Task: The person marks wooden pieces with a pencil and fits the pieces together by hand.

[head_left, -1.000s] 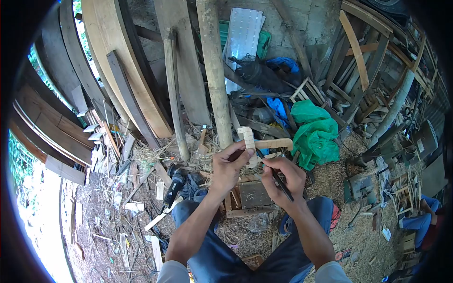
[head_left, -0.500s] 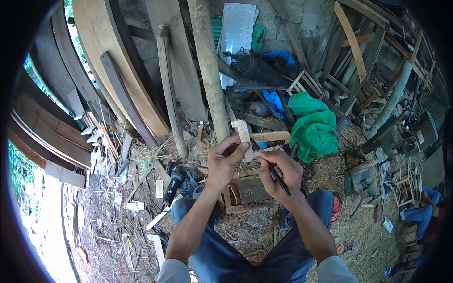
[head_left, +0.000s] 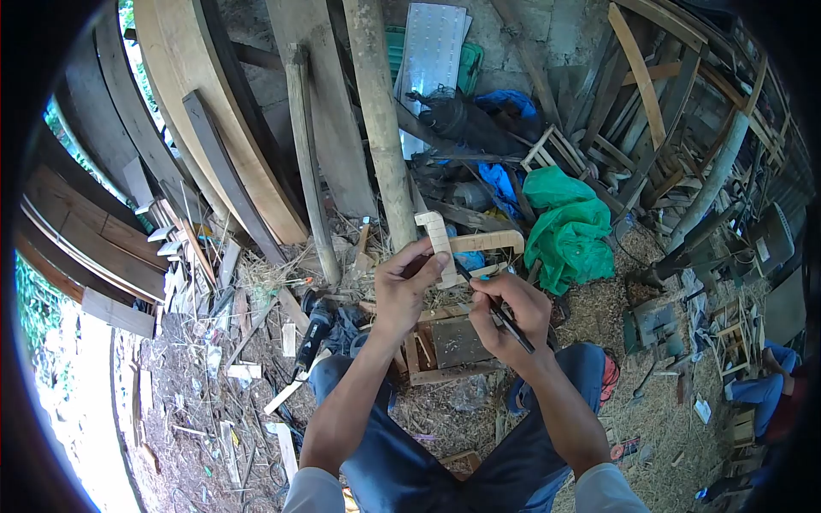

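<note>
A small pale wooden piece [head_left: 489, 242] with angled arms and thin marks on it is held up in front of my knees. My left hand [head_left: 408, 286] pinches its left part between thumb and fingers. In my right hand [head_left: 516, 315] is a dark, slender marking tool [head_left: 510, 324], its upper end close to the lower part of the wood. Whether the tip touches the wood I cannot tell. Fingers of my right hand are wrapped around the tool, just right of the piece.
A wooden box [head_left: 457, 344] sits on the debris-strewn ground between my knees. A black power tool [head_left: 315, 335] lies at the left. Green plastic [head_left: 568, 229] is ahead to the right. Boards and poles [head_left: 382, 111] lean ahead. A person [head_left: 766, 386] is at the far right.
The view has shifted slightly. My hands and the wooden piece have moved a little left in view, and the marking tool's angle has changed slightly. Both hands keep their holds.
</note>
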Demonstrator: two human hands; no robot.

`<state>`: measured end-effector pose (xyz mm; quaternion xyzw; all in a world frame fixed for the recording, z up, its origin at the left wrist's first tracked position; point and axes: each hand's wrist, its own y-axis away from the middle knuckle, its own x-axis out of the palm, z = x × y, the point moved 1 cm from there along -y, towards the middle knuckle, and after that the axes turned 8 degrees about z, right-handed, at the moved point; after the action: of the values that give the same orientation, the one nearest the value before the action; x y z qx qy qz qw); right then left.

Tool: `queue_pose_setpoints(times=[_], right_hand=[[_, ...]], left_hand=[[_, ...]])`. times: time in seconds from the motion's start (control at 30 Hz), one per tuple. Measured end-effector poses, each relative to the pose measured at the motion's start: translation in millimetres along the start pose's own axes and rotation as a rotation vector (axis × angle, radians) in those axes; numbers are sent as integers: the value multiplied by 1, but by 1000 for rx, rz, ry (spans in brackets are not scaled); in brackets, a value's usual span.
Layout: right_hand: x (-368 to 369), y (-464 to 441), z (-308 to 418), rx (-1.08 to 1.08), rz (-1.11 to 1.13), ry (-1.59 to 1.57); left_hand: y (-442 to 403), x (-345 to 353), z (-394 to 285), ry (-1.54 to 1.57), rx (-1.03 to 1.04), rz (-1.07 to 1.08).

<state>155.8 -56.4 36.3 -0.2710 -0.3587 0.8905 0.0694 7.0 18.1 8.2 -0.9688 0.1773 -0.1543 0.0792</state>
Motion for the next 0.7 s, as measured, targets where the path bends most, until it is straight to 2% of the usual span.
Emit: queue_pose_setpoints(times=[0.27, 0.37, 0.43, 0.57, 0.7], right_hand=[[5, -7, 3, -33, -98, -9], [5, -6, 3, -36, -92, -20], [1, -2, -1, -3, 17, -8], [-3, 0, 1, 16, 17, 18], [3, -4, 0, -37, -72, -11]], left_hand=[[0, 4, -4, 12, 20, 14], [1, 3, -2, 8, 26, 12], [-1, -2, 2, 6, 4, 25], [-1, -1, -1, -21, 16, 11], [0, 1, 1, -4, 28, 27]])
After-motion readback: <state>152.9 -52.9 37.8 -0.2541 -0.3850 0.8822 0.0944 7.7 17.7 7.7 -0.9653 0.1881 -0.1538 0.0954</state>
